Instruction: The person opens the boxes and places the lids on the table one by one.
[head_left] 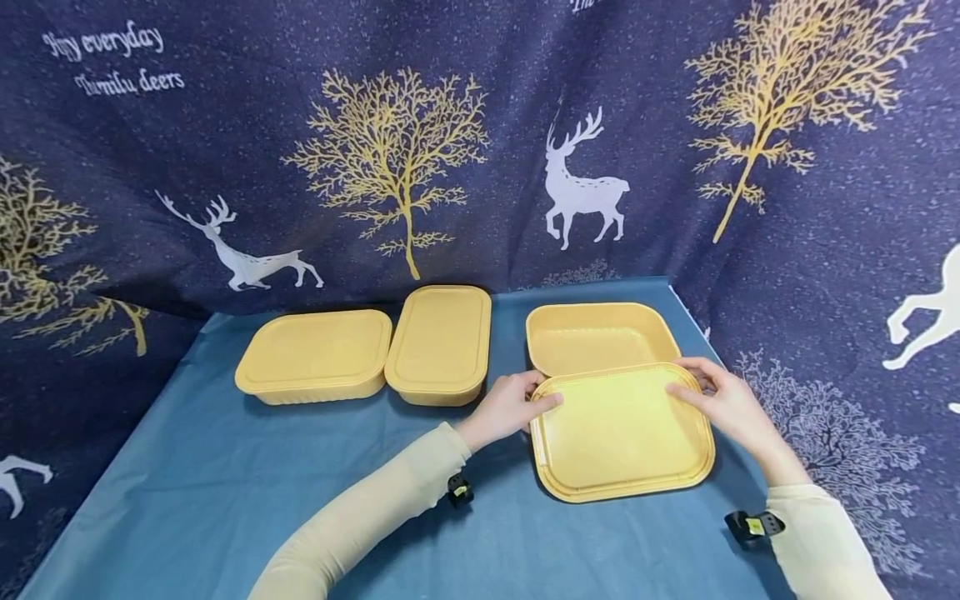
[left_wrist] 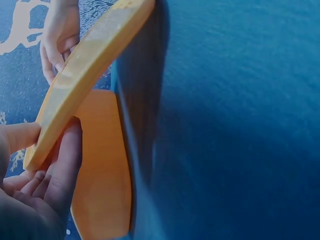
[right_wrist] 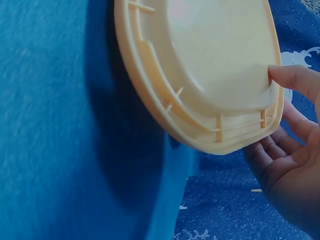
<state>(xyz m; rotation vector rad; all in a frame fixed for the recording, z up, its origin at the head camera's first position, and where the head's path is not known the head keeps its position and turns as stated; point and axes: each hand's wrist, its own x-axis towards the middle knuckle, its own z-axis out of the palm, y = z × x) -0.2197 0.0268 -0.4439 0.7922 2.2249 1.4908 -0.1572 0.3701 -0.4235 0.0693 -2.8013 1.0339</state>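
Both hands hold a yellow rectangular lid (head_left: 622,433) with rounded corners, tilted in front of an uncovered yellow container (head_left: 600,333). The left hand (head_left: 513,404) pinches the lid's upper left corner, thumb on the near face and fingers behind. At the upper right corner the right hand (head_left: 716,400) grips it in the same way. In the right wrist view the lid's ribbed underside (right_wrist: 220,60) shows, with the right thumb pressed on its edge. The left wrist view shows the lid edge-on, raised off the table, with the container's side (left_wrist: 102,175) beyond it.
Two lidded yellow containers stand at the back left: one lying crosswise (head_left: 315,354), one lengthwise (head_left: 441,342), side by side. A blue cloth (head_left: 360,492) covers the table. Behind hangs a dark blue curtain (head_left: 480,50) printed with trees and deer.
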